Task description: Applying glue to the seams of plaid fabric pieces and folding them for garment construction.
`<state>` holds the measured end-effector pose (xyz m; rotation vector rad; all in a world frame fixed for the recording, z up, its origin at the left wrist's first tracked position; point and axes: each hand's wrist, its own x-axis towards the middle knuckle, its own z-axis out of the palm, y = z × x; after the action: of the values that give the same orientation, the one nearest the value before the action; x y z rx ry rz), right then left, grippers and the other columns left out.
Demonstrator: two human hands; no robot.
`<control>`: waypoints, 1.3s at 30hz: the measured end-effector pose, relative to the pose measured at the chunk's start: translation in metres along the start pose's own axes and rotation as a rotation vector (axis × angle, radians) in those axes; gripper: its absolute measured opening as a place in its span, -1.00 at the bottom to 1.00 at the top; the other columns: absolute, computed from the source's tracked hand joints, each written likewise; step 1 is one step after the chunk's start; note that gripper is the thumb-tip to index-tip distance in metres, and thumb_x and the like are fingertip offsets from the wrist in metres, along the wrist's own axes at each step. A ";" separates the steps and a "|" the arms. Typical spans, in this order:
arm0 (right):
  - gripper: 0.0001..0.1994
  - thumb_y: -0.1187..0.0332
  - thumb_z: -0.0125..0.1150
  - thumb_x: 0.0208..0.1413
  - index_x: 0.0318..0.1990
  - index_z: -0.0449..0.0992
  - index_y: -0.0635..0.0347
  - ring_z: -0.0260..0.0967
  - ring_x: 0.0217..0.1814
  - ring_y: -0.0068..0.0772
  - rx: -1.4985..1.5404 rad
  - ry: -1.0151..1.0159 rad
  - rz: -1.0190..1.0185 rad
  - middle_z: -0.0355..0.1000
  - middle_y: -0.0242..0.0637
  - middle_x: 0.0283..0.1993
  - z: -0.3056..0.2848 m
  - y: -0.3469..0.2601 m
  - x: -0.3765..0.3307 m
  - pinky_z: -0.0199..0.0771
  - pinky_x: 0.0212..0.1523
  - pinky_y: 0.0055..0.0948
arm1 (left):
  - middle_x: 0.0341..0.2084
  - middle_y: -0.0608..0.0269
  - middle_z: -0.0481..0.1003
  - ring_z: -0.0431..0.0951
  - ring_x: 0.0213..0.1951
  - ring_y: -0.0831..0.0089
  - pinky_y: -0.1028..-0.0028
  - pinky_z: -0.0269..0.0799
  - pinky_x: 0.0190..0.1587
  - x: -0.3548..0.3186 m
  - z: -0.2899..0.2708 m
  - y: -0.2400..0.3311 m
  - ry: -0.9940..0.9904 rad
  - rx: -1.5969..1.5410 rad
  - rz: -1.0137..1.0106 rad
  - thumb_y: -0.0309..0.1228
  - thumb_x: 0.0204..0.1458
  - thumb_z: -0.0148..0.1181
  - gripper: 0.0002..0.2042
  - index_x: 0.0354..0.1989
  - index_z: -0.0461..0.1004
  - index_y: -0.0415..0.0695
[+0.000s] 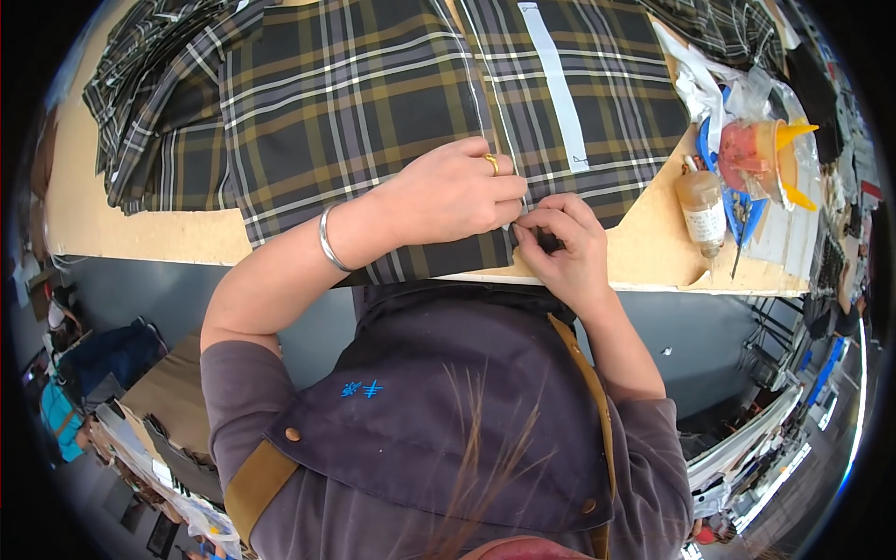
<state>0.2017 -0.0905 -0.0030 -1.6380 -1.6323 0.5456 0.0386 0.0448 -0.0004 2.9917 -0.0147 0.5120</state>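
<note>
Two dark plaid fabric panels lie side by side on the table, a left panel (345,103) and a right panel (616,103), their edges meeting along a pale seam line. My left hand (457,191), with a ring and a bracelet, rests over that line, its fingers curled closed on the fabric edge. Just right of it, my right hand (569,243) pinches the near corner of the plaid fabric between thumb and fingers. Anything small inside either pinch is hidden. A pale strip (560,98) runs lengthwise on the right panel.
At the right stand a bottle of brownish liquid (700,210), a blue tray (744,219) and a reddish container (747,154) with yellow pointed parts. Crumpled clear plastic (695,70) lies behind them. Folded plaid fabric (154,121) is piled at left. The wooden table's (187,238) front edge is near my body.
</note>
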 end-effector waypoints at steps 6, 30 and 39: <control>-0.82 0.58 0.35 -0.29 -0.45 0.52 0.16 0.37 -0.36 -0.30 0.025 0.034 0.021 0.37 -0.33 -0.40 0.002 -0.001 0.000 0.40 -0.35 -0.41 | -0.44 0.51 0.38 0.43 -0.29 0.59 0.53 0.30 -0.29 -0.010 0.009 -0.003 0.061 -0.117 -0.037 -0.37 -0.24 0.23 -0.84 -0.41 0.48 0.03; -0.84 0.56 0.34 -0.27 -0.46 0.51 0.16 0.38 -0.38 -0.25 -0.050 0.070 -0.057 0.38 -0.31 -0.42 0.002 -0.002 0.003 0.41 -0.37 -0.38 | -0.01 0.47 0.41 0.39 -0.02 0.54 0.49 0.32 -0.04 -0.022 -0.012 0.014 -0.095 0.096 -0.007 -0.40 -0.07 0.11 -0.64 -0.02 0.50 0.00; -0.84 0.56 0.33 -0.27 -0.45 0.51 0.16 0.38 -0.37 -0.25 -0.050 0.060 -0.063 0.38 -0.32 -0.42 0.001 -0.001 0.003 0.41 -0.36 -0.37 | 0.11 0.41 0.34 0.33 0.12 0.49 0.41 0.28 0.06 -0.028 -0.019 0.018 -0.160 0.036 -0.048 -0.44 -0.04 0.09 -0.59 0.07 0.43 0.05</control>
<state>0.2005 -0.0875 -0.0025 -1.6178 -1.6594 0.4235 0.0049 0.0292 0.0100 3.0516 0.0545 0.2694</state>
